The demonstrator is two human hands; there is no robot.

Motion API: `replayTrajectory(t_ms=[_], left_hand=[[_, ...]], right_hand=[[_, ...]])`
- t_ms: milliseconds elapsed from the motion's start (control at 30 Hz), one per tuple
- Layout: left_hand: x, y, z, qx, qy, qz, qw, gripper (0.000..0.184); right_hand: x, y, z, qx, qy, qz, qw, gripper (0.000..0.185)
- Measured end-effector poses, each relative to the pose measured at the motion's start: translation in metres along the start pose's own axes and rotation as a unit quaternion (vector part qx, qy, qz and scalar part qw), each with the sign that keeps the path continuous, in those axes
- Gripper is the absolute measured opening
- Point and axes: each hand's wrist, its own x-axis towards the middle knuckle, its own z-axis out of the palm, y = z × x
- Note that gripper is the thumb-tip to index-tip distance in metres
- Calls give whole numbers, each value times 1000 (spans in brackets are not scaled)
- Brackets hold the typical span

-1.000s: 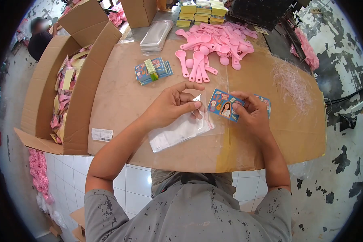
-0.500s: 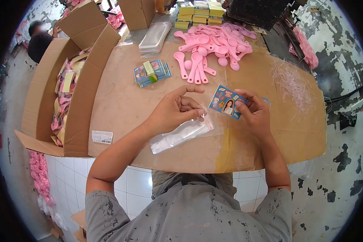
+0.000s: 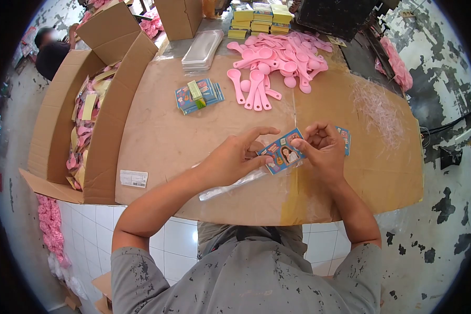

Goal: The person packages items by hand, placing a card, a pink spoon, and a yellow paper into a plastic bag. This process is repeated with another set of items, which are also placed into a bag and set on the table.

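A small blue printed card (image 3: 284,153) with a picture of a person is held tilted between my two hands. My right hand (image 3: 323,149) pinches its right end between thumb and fingers. The thumb and curled fingers of my left hand (image 3: 239,159) close on its left corner, with the index finger stretched above. Under my left hand and forearm lies a clear plastic bag (image 3: 227,189), partly hidden; whether the fingers also touch it I cannot tell. More blue cards (image 3: 344,137) show behind my right hand.
Pink measuring spoons (image 3: 293,57) are heaped at the back. A bundle of blue cards (image 3: 200,96), clear bags (image 3: 203,51) and yellow-edged stacks (image 3: 259,20) lie around them. An open carton (image 3: 107,110) of packed pieces stands left; plastic shreds (image 3: 377,112) lie right. Another person (image 3: 52,55) is far left.
The card has moved down and left and turned the other way. My left hand has left the bag's opening and closed on the card's left corner.
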Motion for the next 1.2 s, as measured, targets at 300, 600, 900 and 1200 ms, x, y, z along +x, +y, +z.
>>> replayTrajectory(t_ms=[300,600,900,1200], left_hand=[[2,-8,-14,-60,41,3,997,48],[5,-15,-24,-102,76,23,992,38],[7,-17,-26,-64,74,-25,995,29],[7,-14,-27,-151,86,23,984,33]], right_hand=[[59,4,0,-190,-194,-24,962,30],[122,37,31,-496,-119,-255,821,18],[115,32,2,-531,-20,-382,757,19],[63,-41,-15,-177,-161,-69,968,17]])
